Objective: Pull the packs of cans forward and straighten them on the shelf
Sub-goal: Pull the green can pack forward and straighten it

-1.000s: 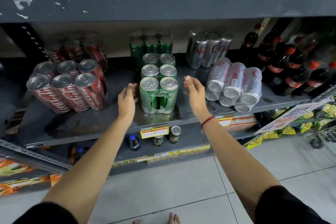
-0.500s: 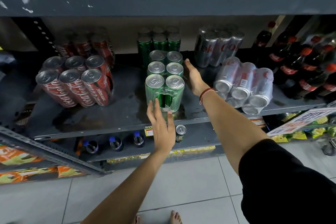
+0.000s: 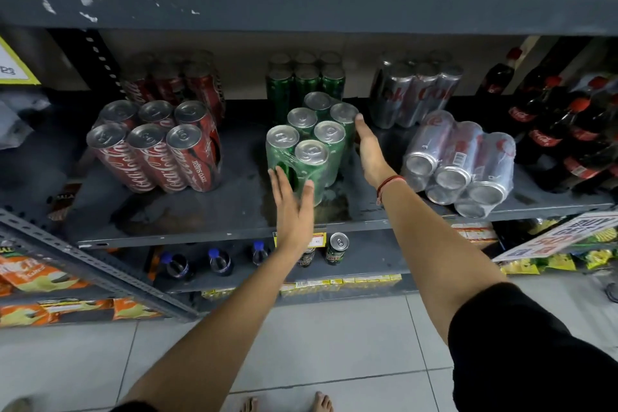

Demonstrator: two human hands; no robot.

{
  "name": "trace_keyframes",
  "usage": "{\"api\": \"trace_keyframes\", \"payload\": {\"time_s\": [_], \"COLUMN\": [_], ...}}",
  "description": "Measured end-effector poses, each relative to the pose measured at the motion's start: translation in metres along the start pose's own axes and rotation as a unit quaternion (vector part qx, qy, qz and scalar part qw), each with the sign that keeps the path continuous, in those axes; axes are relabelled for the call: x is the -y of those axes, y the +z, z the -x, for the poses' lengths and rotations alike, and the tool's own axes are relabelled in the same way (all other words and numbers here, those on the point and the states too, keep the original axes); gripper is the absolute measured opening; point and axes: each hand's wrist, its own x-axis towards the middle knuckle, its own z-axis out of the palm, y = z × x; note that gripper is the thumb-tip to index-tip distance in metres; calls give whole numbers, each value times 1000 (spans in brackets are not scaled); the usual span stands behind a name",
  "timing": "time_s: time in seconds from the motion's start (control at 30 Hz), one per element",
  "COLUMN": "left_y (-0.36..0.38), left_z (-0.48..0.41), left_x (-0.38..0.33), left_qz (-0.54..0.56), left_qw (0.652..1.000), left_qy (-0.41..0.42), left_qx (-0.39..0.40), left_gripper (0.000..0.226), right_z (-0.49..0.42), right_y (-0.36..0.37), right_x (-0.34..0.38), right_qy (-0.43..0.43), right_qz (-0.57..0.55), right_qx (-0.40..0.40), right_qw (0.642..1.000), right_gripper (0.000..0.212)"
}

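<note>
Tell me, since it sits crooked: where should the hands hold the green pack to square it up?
Hold the green pack by its two long sides, right hand along its right flank, left hand at the front left corner. It stands upright but turned; palms on opposite walls can probably twist it straight.

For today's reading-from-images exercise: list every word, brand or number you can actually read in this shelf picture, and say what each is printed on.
"Coca-Cola" – on the front red can pack.
"zero sugar" – on that pack's rightmost can.
"Coca-Cola" – on the labels of the dark bottles at right.
Large red letters on the rear silver can pack: only partly legible.
Price tag behind the left hand, hanging sign, yellow sign, snack bags: too blurred or cut off.
</note>
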Motion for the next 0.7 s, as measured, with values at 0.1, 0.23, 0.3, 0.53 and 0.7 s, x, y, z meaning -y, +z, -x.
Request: {"api": "trace_keyframes", "payload": {"time_s": [0.1,0.23,0.3,0.53,0.7], "left_y": [-16,-35,-42,-41,-8], "left_z": [-31,-82,-89,-85,-48], "left_x": [-2,31,21,5,-35], "left_qz": [59,168,195,210,87], "left_qw": [998,979,971,966,956], "left_qy": [-36,-113,-138,-142,44], "left_qx": [14,30,28,-48,-276], "left_gripper": [67,79,58,39,48], "right_z": [13,36,47,64,65], "right_y": [-5,-2,0,-3,-52], "right_x": [-14,-36,-45,-44,-4], "right_qy": [-38,-96,-109,-123,-182], "right_qz": [15,56,68,59,34], "right_qx": [-52,-103,-114,-103,-184], "right_qw": [998,988,985,985,965], "right_gripper": [66,82,68,57,50]}}
